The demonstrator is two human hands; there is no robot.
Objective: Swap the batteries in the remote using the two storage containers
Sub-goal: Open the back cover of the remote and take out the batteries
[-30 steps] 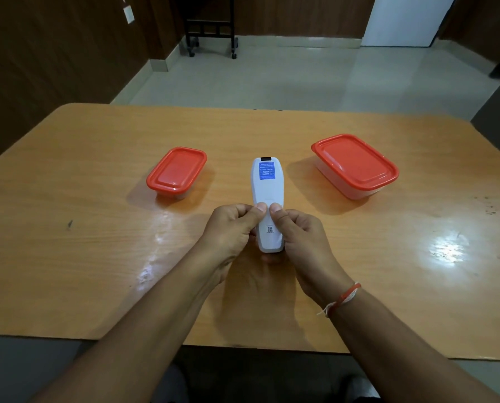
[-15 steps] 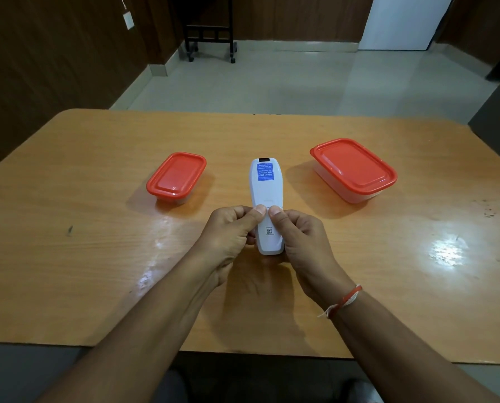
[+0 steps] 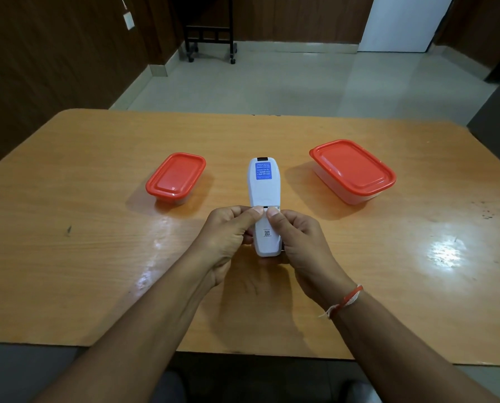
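White remote (image 3: 264, 196) sits face-down mid-table, lengthwise toward the far edge, blue sticker (image 3: 264, 171) at its far end. Left hand (image 3: 228, 232) and right hand (image 3: 296, 238) both grip its near half, fingers curled round the sides, thumbs side by side on the battery cover (image 3: 267, 235); a narrow gap shows just beyond the thumbs. Small red-lidded box (image 3: 175, 177) left of it, bigger one (image 3: 352, 170) right, both closed, apart from the remote. Wooden table (image 3: 68, 280).

on the desk (image 3: 97, 257): remote (image 3: 264, 193) at centre — small container (image 3: 175, 177) to its left, large container (image 3: 352, 170) to its right.
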